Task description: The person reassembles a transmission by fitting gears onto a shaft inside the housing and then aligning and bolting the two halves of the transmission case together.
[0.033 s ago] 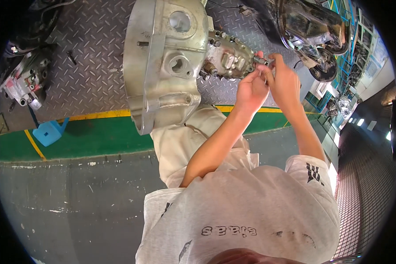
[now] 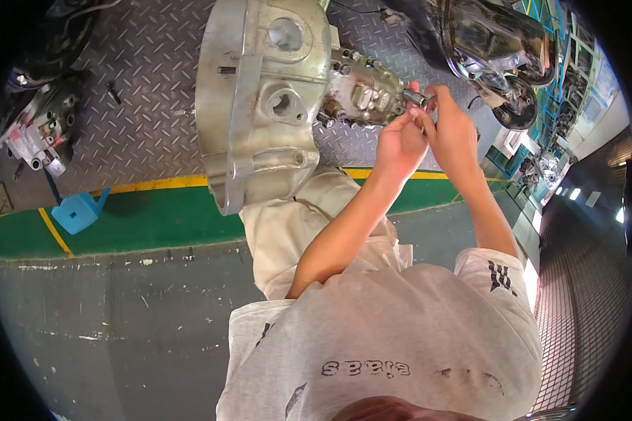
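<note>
A large cast metal housing point(image 2: 270, 112), silvery with round openings, stands upright on the plate in front of me. From its right side a smaller metal cover point(image 2: 365, 95) extends, ringed by several bolts. At the right end of that cover, a short shiny metal cylinder point(image 2: 416, 98) sits between my hands. My left hand point(image 2: 402, 140) is closed around it from the near side, its fingertips showing beyond it. My right hand point(image 2: 453, 130) is bent over from the right, fingers closed at the cylinder's right end. Whether the cylinder touches the cover is hard to tell.
A grey tread plate point(image 2: 147, 84) with a yellow front edge bears the parts. At its left lie a small metal casting point(image 2: 41, 130) and a loose bolt point(image 2: 113, 92). Large dark machinery point(image 2: 495, 42) stands at the back right. A blue plastic piece point(image 2: 77, 212) is at lower left.
</note>
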A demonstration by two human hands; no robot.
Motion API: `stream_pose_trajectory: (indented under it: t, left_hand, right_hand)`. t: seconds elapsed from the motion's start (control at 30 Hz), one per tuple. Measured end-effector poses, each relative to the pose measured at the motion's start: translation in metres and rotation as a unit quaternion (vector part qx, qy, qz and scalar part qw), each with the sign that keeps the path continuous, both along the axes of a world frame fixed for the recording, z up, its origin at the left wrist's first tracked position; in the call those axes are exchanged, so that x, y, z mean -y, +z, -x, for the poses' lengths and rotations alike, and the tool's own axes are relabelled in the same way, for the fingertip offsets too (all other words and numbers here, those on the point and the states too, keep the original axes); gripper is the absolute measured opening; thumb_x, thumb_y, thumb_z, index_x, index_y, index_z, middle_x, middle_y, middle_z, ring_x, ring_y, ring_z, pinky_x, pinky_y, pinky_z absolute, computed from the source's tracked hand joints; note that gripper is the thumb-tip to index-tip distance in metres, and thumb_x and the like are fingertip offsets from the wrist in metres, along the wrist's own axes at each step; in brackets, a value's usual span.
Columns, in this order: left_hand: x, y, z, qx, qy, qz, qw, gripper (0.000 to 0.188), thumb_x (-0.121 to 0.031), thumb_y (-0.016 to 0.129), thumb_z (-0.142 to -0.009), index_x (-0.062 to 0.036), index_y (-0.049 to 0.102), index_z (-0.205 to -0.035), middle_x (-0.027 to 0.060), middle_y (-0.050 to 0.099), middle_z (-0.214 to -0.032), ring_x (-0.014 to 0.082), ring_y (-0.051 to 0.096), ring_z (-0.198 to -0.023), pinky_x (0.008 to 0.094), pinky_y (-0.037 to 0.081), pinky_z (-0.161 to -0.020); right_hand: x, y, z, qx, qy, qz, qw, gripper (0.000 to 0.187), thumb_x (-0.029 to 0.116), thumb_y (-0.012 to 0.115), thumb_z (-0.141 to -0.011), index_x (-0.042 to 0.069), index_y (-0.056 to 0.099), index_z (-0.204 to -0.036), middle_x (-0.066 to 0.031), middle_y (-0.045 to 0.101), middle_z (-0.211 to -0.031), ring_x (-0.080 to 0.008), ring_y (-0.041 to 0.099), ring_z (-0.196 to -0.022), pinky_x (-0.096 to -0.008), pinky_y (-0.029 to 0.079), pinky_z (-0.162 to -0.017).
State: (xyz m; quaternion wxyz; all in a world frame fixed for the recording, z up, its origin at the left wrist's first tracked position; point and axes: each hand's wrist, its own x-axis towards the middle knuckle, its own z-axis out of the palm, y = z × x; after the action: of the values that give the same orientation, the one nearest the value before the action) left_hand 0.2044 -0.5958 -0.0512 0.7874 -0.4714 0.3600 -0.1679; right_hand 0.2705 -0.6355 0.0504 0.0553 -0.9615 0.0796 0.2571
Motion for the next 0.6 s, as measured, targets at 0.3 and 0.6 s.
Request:
stream_pose_trajectory:
  t: [0.3,0.6]
  left_hand:
    - [0.018,-0.026,0.030,0.121,-0.002,0.011,0.993,0.033,-0.013,0.040,-0.099,-0.0031,0.054,-0.127,0.0105,0.066,-0.115,0.0209,0.065,-0.100,0.0366,0.048,-0.096]
    - [-0.005,-0.011,0.005,-0.022,-0.089,0.021,0.996,0.036,0.000,0.033,-0.095,0.0021,0.057,-0.123,0.0117,0.062,-0.118,0.0165,0.059,-0.108,0.0323,0.042,-0.102]
  right_hand:
    - [0.006,-0.001,0.008,-0.003,0.048,0.033,0.998,0.032,0.027,0.057,-0.092,0.011,0.057,-0.120,-0.0190,0.067,-0.098,-0.0376,0.065,-0.092,-0.0456,0.052,-0.072]
    - [0.011,-0.012,0.016,0.018,0.096,0.058,0.993,0.035,0.042,0.059,-0.092,0.009,0.053,-0.103,-0.0139,0.068,-0.090,-0.0391,0.066,-0.069,-0.0481,0.051,-0.053]
